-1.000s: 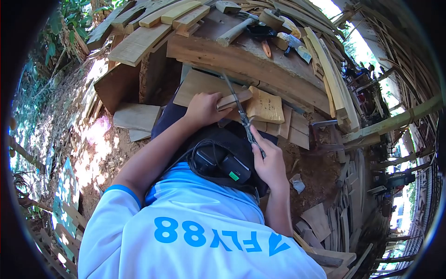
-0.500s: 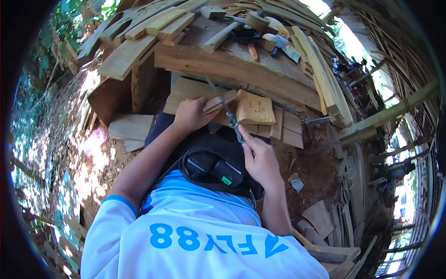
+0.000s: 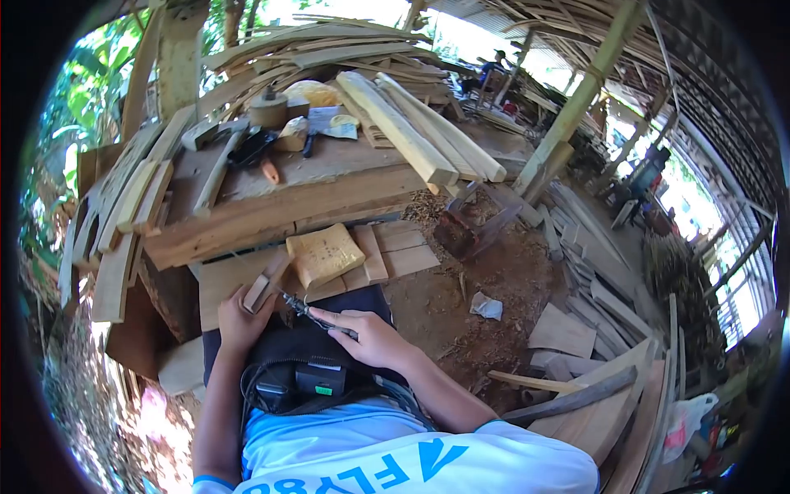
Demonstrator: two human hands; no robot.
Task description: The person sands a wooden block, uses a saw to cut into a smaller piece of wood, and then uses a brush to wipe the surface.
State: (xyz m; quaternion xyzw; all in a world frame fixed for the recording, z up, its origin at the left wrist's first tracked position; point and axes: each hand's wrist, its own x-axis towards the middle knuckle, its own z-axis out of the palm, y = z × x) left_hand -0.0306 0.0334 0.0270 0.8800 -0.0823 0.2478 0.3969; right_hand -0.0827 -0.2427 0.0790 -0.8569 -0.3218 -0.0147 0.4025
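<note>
My left hand (image 3: 240,319) grips a small piece of wood (image 3: 262,288) above my lap. Held in my right hand (image 3: 366,336) is a thin tool with a dark, wrapped-looking handle (image 3: 300,306), its front end close to the small wood piece. Just beyond them a yellowish wooden block (image 3: 326,257) rests on flat boards (image 3: 403,247). A black pouch (image 3: 288,387) holding dark devices lies at my waist.
A thick wooden bench (image 3: 296,198) stands ahead, bearing a mallet (image 3: 218,177), an orange-handled tool (image 3: 270,171) and long planks (image 3: 399,123). Wood scraps (image 3: 564,329) pile up at the right. A person (image 3: 496,66) is in the far background.
The view has swung toward the right, so the bench and my hands appear further left. Both hands still hold the wood piece and the tool, whose blade shows less now.
</note>
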